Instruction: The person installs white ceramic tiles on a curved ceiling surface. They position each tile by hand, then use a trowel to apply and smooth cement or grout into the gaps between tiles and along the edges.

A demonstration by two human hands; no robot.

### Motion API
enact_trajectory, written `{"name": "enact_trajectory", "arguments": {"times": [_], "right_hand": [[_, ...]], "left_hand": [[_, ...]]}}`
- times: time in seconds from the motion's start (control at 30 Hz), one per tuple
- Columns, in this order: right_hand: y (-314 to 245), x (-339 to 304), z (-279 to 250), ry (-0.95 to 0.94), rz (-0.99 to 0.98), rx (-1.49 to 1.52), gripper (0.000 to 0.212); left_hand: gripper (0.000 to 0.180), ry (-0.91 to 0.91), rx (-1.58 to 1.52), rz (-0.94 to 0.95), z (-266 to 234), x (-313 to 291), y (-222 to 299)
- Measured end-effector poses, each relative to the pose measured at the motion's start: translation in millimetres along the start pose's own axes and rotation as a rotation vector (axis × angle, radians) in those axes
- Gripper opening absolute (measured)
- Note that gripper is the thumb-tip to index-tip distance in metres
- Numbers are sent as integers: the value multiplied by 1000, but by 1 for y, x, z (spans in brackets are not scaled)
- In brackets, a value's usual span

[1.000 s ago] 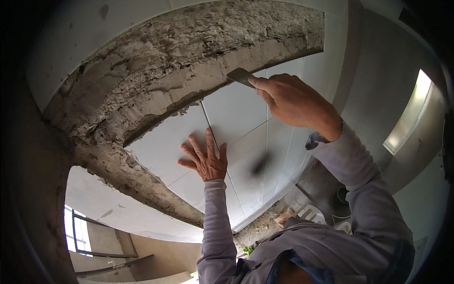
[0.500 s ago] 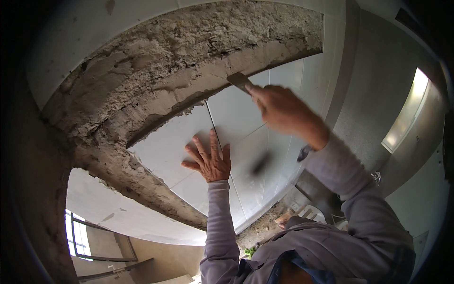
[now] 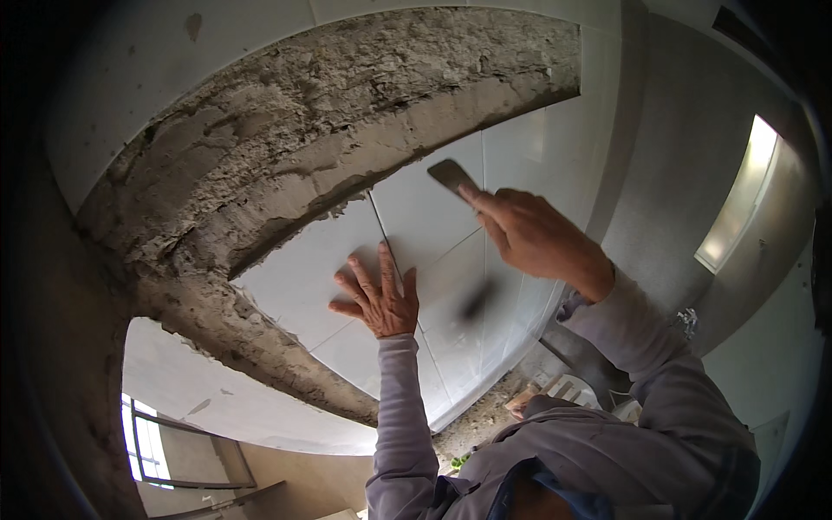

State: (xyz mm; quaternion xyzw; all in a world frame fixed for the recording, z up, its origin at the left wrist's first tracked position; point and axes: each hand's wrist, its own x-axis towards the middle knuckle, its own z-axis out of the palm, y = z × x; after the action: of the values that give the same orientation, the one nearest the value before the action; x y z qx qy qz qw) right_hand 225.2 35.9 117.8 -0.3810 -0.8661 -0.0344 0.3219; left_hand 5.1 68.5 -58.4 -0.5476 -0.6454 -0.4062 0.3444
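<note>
My left hand [image 3: 374, 296] lies with spread fingers against a white wall tile [image 3: 312, 282], close to the dark joint between two tiles. That tile has a ragged, chipped upper edge. Up and to the right, my right hand [image 3: 542, 232] grips a tool with a flat, rounded metal blade, a putty knife [image 3: 448, 174] by its look; the fist hides its handle. The blade stands in front of the neighbouring white tile [image 3: 416, 192], a little below the tile edge. Above the tiles runs a band of bare, rough mortar [image 3: 347, 108].
More bare mortar [image 3: 251, 338] runs down the left side of the tiles. A barred window [image 3: 149, 442] is at the lower left, a narrow bright window [image 3: 737, 195] at the right. A white plastic chair [image 3: 576, 392] stands below. A dark blurred spot covers part of the view.
My right hand has drawn the blade down and slightly right, away from the mortar edge. My left hand stays on the same tile.
</note>
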Motion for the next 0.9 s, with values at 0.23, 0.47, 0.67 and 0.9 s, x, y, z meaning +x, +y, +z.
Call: {"name": "enact_trajectory", "arguments": {"times": [0.23, 0.47, 0.67, 0.9], "right_hand": [[4, 27, -7, -84, 57, -130, 39], [0, 10, -42, 116, 85, -141, 35], [18, 5, 20, 464, -15, -74, 42], [9, 15, 50, 437, -13, -176, 52]], "left_hand": [[73, -28, -35, -2, 1, 4, 7], [75, -11, -7, -6, -1, -1, 2], [74, -12, -47, -9, 0, 2, 5], [74, -19, -48, -8, 0, 5, 8]]}}
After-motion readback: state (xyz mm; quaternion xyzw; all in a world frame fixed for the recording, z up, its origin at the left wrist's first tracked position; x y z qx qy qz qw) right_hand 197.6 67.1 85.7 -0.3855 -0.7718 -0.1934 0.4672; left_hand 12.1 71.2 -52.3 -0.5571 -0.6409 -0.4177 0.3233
